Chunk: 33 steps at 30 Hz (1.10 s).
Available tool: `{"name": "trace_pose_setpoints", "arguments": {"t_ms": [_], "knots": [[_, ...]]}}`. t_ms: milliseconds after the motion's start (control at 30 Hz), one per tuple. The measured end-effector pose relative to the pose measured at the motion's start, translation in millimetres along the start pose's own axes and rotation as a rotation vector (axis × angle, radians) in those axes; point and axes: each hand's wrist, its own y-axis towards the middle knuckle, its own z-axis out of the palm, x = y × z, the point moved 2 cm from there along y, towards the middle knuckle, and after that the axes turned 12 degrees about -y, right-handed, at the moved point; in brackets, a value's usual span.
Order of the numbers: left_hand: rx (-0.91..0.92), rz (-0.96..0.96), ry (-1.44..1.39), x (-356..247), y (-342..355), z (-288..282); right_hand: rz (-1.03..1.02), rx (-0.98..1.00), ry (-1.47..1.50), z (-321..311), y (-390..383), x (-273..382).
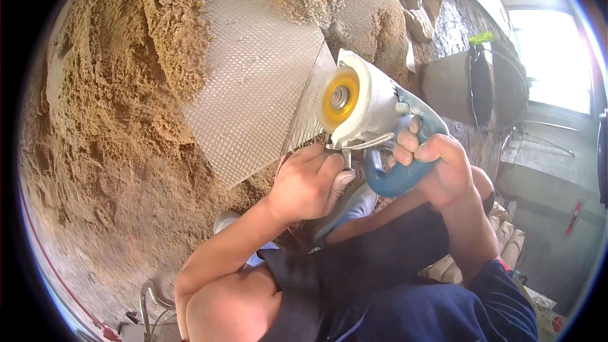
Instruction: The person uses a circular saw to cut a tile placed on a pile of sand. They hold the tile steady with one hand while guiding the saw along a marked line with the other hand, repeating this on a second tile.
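A hand-held machine (pixel 378 98) with a white body, a blue loop handle and a yellow round part facing left is held up before me; it looks like a portable bag sewing machine. My right hand (pixel 437 161) wraps its fingers round the blue handle. Just below the white body, my left hand (pixel 307 183) is closed, fingers curled and thumb pressed in, beside a small metal arm of the machine. What the left fingers pinch, if anything, is hidden. A pale cord loops along the machine's underside.
Brown, sawdust-like heaps (pixel 114 88) cover the left and far floor. Between them lies a pale ridged plate (pixel 263 82). A grey bucket-like container (pixel 449 88) lies tipped at the right. Paper-like sacks (pixel 418 19) lie at the back, and several rolled bundles (pixel 512 244) near my right side.
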Motion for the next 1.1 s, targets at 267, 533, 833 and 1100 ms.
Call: {"name": "trace_pose_setpoints", "arguments": {"t_ms": [267,533,833,1100], "knots": [[0.005,0.013,-0.013,-0.9,1.0,5.1,0.006,-0.021,-0.011,-4.8,-5.4,-2.5],[0.048,0.004,0.021,-8.8,-9.9,-2.6,0.01,-0.004,-0.05,4.3,-10.8,-5.8],[0.038,0.047,-0.06,-4.7,-16.7,7.6,0.016,-0.032,-0.049,2.5,-18.8,-10.4],[0.05,0.113,0.049,-16.2,-32.9,-4.5,0.032,0.02,-0.067,14.4,-24.0,-16.9]]}}
